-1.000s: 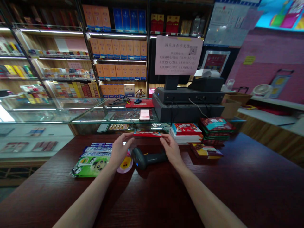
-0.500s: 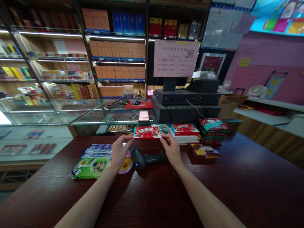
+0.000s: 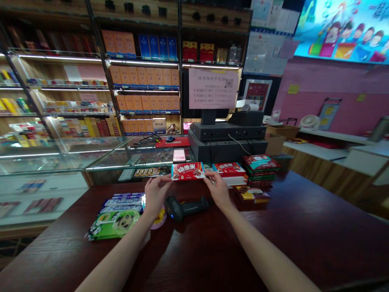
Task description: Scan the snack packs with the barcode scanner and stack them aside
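A red flat snack box with white Chinese lettering and blue ends is held up above the dark wooden table. My left hand pinches its left end, and my right hand pinches its right end. Below the box lies a black barcode scanner with a small blue light, its handle toward my right hand. Behind my right hand, a stack of similar red boxes stands on the table. Beside my left hand are a green panda packet, several purple packets and a round pink-rimmed item, partly hidden by my wrist.
A pile of red and green packets stands at the right, with brown-yellow packets in front. Beyond the table are a glass display counter, a cash register, a monitor bearing a paper sign, and stocked shelves.
The view has tilted up and turned slightly right, showing more of the wall screen. Both hands still hold the red box, which stays nearly level.
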{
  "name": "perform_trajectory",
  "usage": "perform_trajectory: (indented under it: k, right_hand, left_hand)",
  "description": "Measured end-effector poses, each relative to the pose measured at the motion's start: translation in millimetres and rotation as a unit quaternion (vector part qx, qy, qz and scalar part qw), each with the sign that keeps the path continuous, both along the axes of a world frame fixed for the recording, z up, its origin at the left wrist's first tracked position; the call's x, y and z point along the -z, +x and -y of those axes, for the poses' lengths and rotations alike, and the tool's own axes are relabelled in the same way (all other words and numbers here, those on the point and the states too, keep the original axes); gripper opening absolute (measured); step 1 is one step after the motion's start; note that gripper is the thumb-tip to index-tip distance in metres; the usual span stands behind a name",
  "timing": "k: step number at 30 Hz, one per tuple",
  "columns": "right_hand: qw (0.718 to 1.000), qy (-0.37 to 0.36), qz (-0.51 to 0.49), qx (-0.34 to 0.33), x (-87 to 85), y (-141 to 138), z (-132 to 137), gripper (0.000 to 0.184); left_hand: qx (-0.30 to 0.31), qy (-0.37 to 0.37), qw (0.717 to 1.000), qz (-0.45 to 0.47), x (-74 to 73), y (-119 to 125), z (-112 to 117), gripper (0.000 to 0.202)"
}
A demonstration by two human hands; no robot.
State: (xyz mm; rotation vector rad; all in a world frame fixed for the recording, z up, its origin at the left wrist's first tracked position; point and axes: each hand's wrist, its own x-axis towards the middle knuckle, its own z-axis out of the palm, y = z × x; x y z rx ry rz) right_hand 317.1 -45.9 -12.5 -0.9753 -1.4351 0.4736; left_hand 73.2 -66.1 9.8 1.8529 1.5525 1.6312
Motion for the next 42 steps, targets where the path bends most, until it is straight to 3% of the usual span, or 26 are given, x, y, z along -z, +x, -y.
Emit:
perform_trajectory:
  k: [6,11,18,23,30,42]
  right_hand:
    - [1.0,0.003,0.012,0.024,-3.3,33,-2,0.031]
    - [0.997,0.005,0.044,0.068,0.1,68,-5,0.024]
    - [0.992,-0.027,0.049,0.112,6.0,114,-6,0.025]
    - [0.982,-0.05,0.087,0.158,11.1,138,-8,0.024]
    - [0.964,-0.051,0.147,0.216,12.3,152,-12,0.021]
    - [0.914,0.001,0.271,0.301,9.8,152,-11,0.027]
  left_hand:
    - [0.045,0.0,0.999,0.016,-5.4,27,-10,0.007]
    - [0.089,-0.029,0.996,0.004,-9.1,62,-15,0.008]
    - [0.158,-0.059,0.984,0.065,-6.4,112,-20,0.01]
    - [0.177,-0.074,0.98,0.058,-3.3,138,-26,0.013]
    - [0.216,-0.087,0.97,0.071,8.4,158,-35,0.018]
    - [0.227,-0.071,0.97,0.054,19.4,174,-42,0.026]
